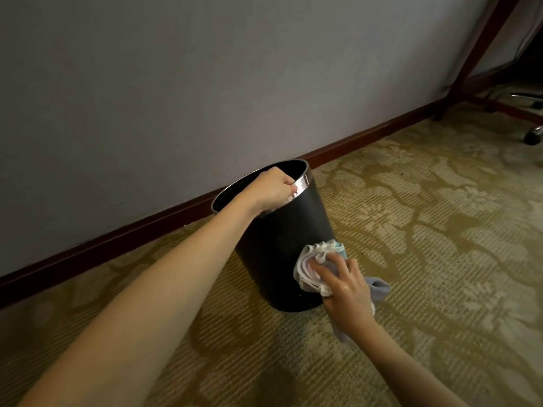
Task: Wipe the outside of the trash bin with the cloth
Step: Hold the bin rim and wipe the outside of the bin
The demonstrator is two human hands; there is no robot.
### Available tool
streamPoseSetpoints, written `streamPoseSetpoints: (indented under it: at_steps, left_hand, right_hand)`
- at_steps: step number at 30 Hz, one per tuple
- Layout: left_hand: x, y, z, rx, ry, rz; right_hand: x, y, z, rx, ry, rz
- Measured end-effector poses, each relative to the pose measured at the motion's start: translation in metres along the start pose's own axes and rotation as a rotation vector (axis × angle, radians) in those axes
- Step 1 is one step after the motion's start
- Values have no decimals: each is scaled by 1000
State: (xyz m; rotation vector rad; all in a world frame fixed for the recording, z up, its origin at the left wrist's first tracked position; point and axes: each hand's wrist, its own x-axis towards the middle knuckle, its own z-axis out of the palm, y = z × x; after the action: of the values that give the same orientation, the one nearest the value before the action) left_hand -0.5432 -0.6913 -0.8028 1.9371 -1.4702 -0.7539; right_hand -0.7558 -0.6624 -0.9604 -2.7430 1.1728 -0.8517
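Wiping the black trash bin (273, 245) on the carpet (426, 230).

My left hand (271, 189) grips the bin's shiny rim, fingers curled over it. My right hand (346, 286) holds the bunched cloth (316, 264) against the bin's lower side, near the wall (205, 83); the bin seems tipped.

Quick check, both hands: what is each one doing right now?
Left hand: grips the metal rim of the trash bin, steadying it.
Right hand: holds the bunched cloth, pressing it against the bin's side.
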Motion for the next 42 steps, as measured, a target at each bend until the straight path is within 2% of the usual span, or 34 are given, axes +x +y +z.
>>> streamPoseSetpoints:
  at_steps: [4, 9, 12, 15, 17, 20, 22, 24, 26, 28, 33, 36, 39, 42]
  left_hand:
    - [6, -2, -8, -7, 23, -46]
    - [6, 0, -5, 8, 5, -21]
    - [5, 2, -5, 33, 8, 0]
    - [3, -1, -13, 29, 23, -32]
    - [2, -3, -20, 32, 22, -37]
    - [0, -12, -34, 14, 44, -53]
    - [-1, -22, -43, -1, 54, -71]
    - [-5, -29, -47, -25, 63, -88]
    - [-8, -32, -44, -40, 68, -86]
    - [-8, -30, -40, -45, 59, -77]
    - [-6, -30, -39, -47, 56, -53]
    - [-7, -37, -44, -61, 65, -52]
    - [-9, -48, -54, -109, 102, -85]
    - [-18, -59, -59, -135, 95, -136]
  right_hand:
    - [-10, 13, -8, 53, -77, 83]
    - [50, -31, -13, 153, 166, 102]
    - [66, -51, -8, 82, 233, 18]
    - [48, -43, 4, -13, 176, -158]
    - [29, -29, 9, -39, 93, -210]
    - [5, -7, 6, 6, -29, -135]
    - [5, 2, -1, 64, -44, -6]
    - [24, -2, -6, 145, 1, 152]
    - [51, -20, -9, 188, 74, 223]
    - [71, -47, -10, 168, 124, 163]
    - [62, -72, -1, 48, 101, -215]
    - [47, -57, 4, 20, 39, -253]
    - [34, -31, 2, 75, -52, -121]
    - [41, -5, 0, 231, -27, 265]
